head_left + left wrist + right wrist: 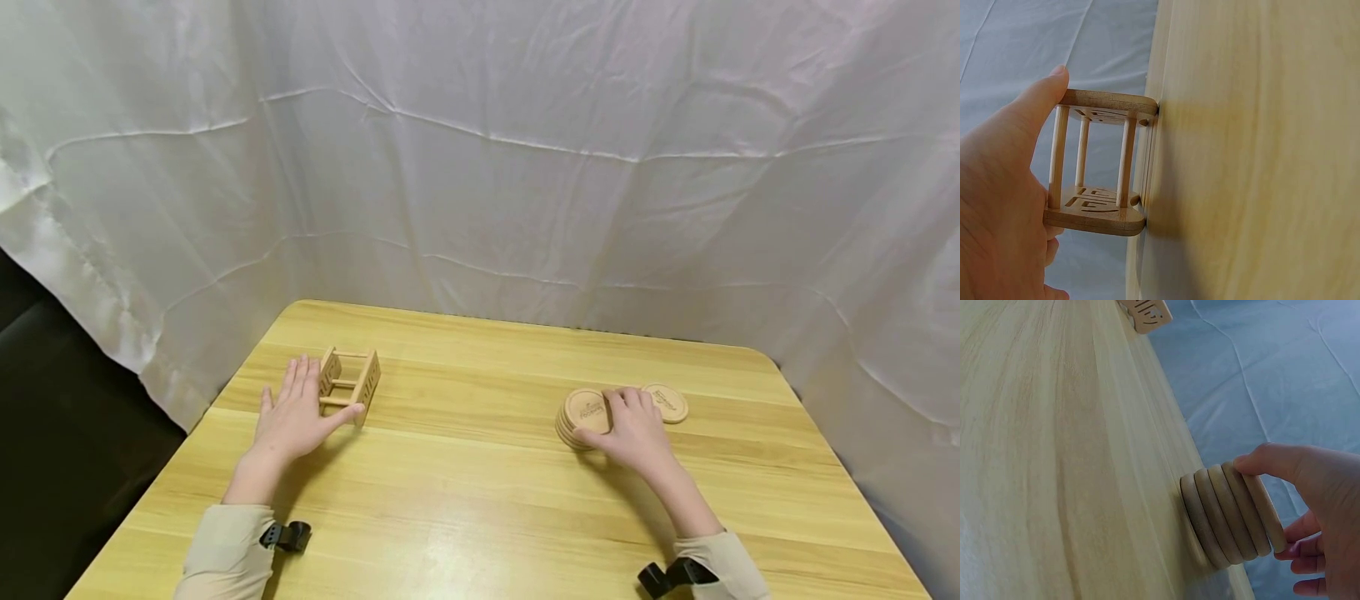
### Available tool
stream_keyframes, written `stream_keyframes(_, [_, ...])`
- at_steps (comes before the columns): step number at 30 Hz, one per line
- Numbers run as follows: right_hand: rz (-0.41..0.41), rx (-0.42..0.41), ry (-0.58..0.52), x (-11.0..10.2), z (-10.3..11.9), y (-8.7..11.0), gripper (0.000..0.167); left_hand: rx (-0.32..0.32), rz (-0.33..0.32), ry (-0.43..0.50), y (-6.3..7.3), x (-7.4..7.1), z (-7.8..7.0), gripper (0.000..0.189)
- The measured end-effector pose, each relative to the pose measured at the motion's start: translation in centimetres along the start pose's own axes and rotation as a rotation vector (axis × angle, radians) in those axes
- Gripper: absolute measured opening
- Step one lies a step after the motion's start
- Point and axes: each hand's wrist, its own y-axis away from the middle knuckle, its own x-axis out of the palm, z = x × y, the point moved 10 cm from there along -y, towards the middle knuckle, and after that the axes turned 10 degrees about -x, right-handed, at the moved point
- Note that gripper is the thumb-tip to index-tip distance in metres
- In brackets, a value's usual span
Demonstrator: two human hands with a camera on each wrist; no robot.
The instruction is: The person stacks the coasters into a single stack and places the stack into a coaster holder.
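Observation:
Thumb and fingers of my left hand [292, 423] span a small wooden coaster holder [368, 387] at the table's left. In the left wrist view the thumb touches one slotted side panel of the holder [1100, 223], with fingers behind the opposite panel; round rods join the panels. Over at the right, my right hand [636, 432] pinches the top round wooden coaster [1264, 512] of a stack by its edges. Below it, several more coasters [1213, 515] form the stack. The top coaster leans slightly away from those beneath, and the head view shows dark lettering on its face.
A single lettered coaster [670, 403] lies flat just beyond the right hand. Both hands work over a light wood-grain table [450, 467] with rounded far corners. Pale curtains [480, 192] hang behind it, and something dark [67, 433] fills the left side.

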Motion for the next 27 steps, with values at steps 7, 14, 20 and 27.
stream_keyframes(7, [-0.004, -0.003, -0.009, 0.22, -0.06, -0.02, 0.087, 0.003, 0.010, 0.001, 0.15, -0.20, -0.22, 0.117])
stream_keyframes(14, [0.001, -0.004, -0.019, 0.51, 0.02, -0.10, 0.087, 0.003, 0.009, 0.005, 0.09, -0.20, -0.07, 0.117])
stream_keyframes(20, [0.002, -0.006, -0.019, 0.52, 0.20, -0.09, 0.087, 0.002, 0.001, 0.002, -0.08, -0.11, 0.06, 0.116])
stream_keyframes(27, [0.002, -0.010, -0.016, 0.38, 0.17, -0.02, 0.087, 0.002, 0.003, 0.000, -0.08, -0.06, -0.05, 0.116])
